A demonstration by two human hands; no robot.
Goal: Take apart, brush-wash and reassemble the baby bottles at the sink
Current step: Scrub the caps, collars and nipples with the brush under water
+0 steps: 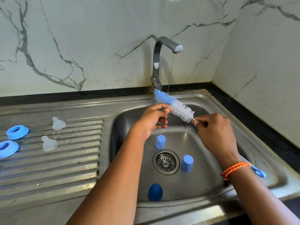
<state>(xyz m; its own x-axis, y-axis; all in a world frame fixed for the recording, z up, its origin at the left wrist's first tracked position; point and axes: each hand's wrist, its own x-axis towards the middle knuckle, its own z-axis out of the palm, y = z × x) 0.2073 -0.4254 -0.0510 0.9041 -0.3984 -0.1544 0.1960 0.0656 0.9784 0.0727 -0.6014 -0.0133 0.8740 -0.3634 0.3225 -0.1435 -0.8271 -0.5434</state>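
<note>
A bottle brush [176, 106] with blue and white bristles is held over the sink basin [211, 176], just left of the running water. My left hand [153, 121] pinches its bristles near the middle. My right hand [214, 135] pinches the thin stem right below the bristles; the brush's blue loop handle [259, 172] sticks out past my right wrist. Two light blue caps [160, 142] [187, 163] and a dark blue cap [155, 192] stand in the basin. On the drainboard lie two blue screw rings [17, 132] [8, 148] and two clear nipples [58, 123] [49, 143].
The steel tap [158, 62] at the back of the sink runs a thin stream of water. The drain strainer [166, 161] sits in the basin's middle. The ribbed drainboard [65, 159] spreads to the left; marble walls close the back and right.
</note>
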